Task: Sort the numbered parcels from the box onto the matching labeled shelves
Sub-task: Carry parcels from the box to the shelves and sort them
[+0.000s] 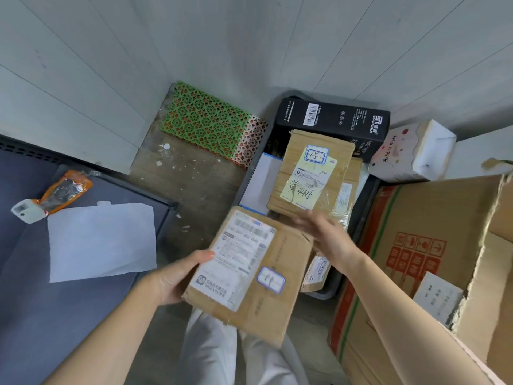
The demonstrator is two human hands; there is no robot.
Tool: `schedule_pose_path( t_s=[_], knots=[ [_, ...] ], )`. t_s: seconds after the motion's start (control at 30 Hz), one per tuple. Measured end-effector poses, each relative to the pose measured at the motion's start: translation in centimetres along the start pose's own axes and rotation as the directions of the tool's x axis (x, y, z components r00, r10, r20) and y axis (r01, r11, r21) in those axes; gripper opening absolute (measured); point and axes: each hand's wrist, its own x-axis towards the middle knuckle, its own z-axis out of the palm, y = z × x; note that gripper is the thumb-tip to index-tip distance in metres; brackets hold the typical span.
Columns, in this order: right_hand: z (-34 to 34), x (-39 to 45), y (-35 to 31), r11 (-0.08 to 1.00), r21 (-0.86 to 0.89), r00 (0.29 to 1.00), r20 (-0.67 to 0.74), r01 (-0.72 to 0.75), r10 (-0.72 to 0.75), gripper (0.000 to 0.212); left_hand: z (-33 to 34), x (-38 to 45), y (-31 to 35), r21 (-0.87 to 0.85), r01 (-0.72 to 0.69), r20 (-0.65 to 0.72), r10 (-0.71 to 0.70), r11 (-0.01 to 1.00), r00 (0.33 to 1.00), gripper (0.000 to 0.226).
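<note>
My left hand [177, 276] grips the left edge of a brown cardboard parcel [277, 301] with a white shipping label and a blue-framed sticker reading 11. My right hand [327, 237] hovers blurred over the parcel's far right corner, fingers apart and holding nothing. Behind it, a dark bin [366, 207] on the floor holds more parcels. On top lies a brown parcel [311, 173] with a sticker marked 15. A black carton [333, 120] rests at the bin's far end. Another small parcel [316, 270] peeks out under my right wrist.
A dark grey shelf surface [41, 301] at the left carries a white sheet [102, 240], an orange pouch [63, 190] and a small white device [25, 211]. Large cardboard boxes [430, 245] stand at the right. A green lattice mat [211, 120] lies by the wall.
</note>
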Motion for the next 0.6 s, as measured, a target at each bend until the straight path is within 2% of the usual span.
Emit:
schedule_pose_path(
  t_s=[0.07,0.13,0.23,0.4,0.5,0.53,0.6],
  knots=[
    [-1.3,0.4,-0.2,0.996,0.077,0.979,-0.202,0.043,-0.027,0.026,-0.7,0.2,-0.1,-0.111,-0.073,-0.075,0.065,0.991,0.995,0.105],
    [-2.8,0.7,-0.3,0.997,0.071,0.95,-0.311,0.035,-0.011,0.028,-1.8,0.5,-0.3,-0.245,-0.142,-0.166,0.103,0.959,0.981,0.086],
    [-4.5,1.5,-0.2,0.999,0.007,0.93,-0.364,-0.05,0.05,0.032,-2.9,0.8,-0.4,-0.381,-0.234,-0.282,0.128,0.895,0.951,0.05],
    [-6.2,3.0,2.6,0.971,-0.135,0.886,-0.448,-0.196,0.117,0.039,-3.5,1.2,-0.7,-0.397,-0.239,-0.327,0.106,0.886,0.939,0.03],
    [-6.4,3.7,5.2,0.894,-0.318,0.889,-0.428,-0.315,0.162,0.039,-3.3,1.8,-0.8,-0.379,-0.189,-0.329,0.059,0.906,0.943,0.031],
    [-6.5,3.9,6.1,0.841,-0.448,0.909,-0.4,-0.304,0.116,0.038,-3.1,2.0,-0.8,-0.372,-0.176,-0.326,0.049,0.912,0.944,0.031],
    [-6.5,4.1,7.6,0.646,-0.739,0.963,-0.269,-0.19,-0.024,0.042,-2.8,2.6,-0.7,-0.356,-0.154,-0.327,0.031,0.922,0.945,0.031]
  ],
)
